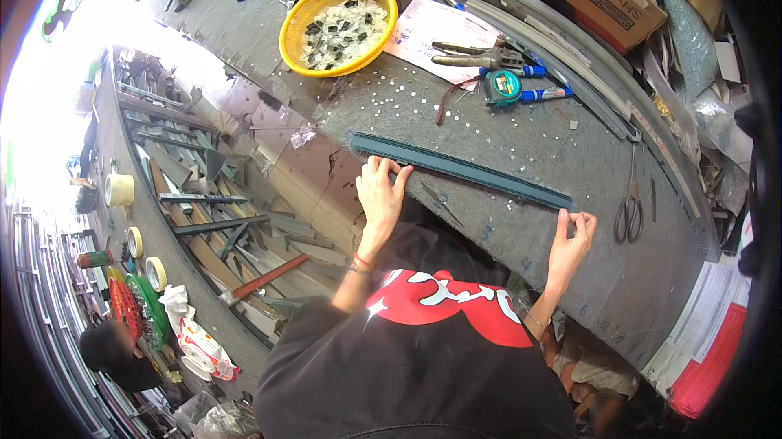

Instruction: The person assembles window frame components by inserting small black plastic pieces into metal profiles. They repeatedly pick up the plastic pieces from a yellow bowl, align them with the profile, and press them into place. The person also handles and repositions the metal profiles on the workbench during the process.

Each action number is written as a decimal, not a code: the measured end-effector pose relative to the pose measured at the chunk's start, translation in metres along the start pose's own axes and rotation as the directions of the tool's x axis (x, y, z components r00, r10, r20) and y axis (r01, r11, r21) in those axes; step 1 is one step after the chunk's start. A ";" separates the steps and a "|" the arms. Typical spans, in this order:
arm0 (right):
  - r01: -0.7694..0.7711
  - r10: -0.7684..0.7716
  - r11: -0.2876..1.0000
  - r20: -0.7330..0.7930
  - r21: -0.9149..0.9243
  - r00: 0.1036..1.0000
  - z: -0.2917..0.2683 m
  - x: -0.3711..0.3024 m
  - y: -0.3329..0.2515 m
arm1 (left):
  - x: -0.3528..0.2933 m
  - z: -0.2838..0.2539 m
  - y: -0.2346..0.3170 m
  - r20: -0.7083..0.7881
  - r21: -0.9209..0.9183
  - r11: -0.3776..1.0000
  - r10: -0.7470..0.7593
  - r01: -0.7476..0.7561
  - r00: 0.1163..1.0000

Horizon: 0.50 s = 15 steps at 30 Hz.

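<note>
A long dark blue-grey grooved profile strip (460, 170) lies slantwise across the near part of the grey worktop (505, 133). My left hand (381, 190) grips its near edge close to the left end, thumb and forefinger at the strip. At the other end, my right hand (573, 234) pinches the corner between thumb and fingers. Whether anything small sits under my fingertips is hidden. Just beyond the strip, many small white bits are scattered over the worktop.
A yellow basket (387, 36) of small clear and black pieces stands beyond the strip. Pliers (481, 56), a tape measure (503, 87) and paper (415, 24) lie farther right. Scissors (628, 215) rest near my right hand. Offcuts fill a rack (175, 231) at left.
</note>
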State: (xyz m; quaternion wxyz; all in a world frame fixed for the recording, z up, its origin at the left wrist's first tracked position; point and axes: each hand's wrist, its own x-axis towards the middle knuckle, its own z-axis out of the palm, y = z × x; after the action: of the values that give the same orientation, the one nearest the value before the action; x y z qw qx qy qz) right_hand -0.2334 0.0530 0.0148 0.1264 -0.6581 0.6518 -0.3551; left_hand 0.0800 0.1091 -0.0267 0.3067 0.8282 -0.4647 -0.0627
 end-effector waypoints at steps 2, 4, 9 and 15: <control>0.149 -0.155 0.987 -0.093 -0.066 0.984 0.012 0.009 -0.004 | 0.005 -0.006 -0.004 0.012 -0.112 0.993 0.031 -0.029 0.999; 0.141 -0.139 0.990 -0.069 0.029 0.988 0.026 0.017 -0.003 | 0.009 -0.013 -0.009 0.035 -0.118 0.991 0.065 -0.060 0.997; 0.010 -0.009 0.987 -0.001 0.159 1.000 0.049 0.023 0.010 | 0.019 -0.027 -0.018 -0.050 0.038 0.951 0.308 -0.307 0.950; 0.048 -0.046 0.993 -0.015 0.109 0.999 0.052 0.020 0.018 | 0.042 -0.023 -0.030 0.071 -0.132 0.869 0.488 -0.477 0.870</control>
State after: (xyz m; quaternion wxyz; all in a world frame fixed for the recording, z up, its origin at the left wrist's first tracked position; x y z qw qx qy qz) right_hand -0.2163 0.0164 -0.0274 0.1498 -0.6632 0.6165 -0.3971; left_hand 0.1348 0.0972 -0.0174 0.3339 0.6632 -0.6678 -0.0519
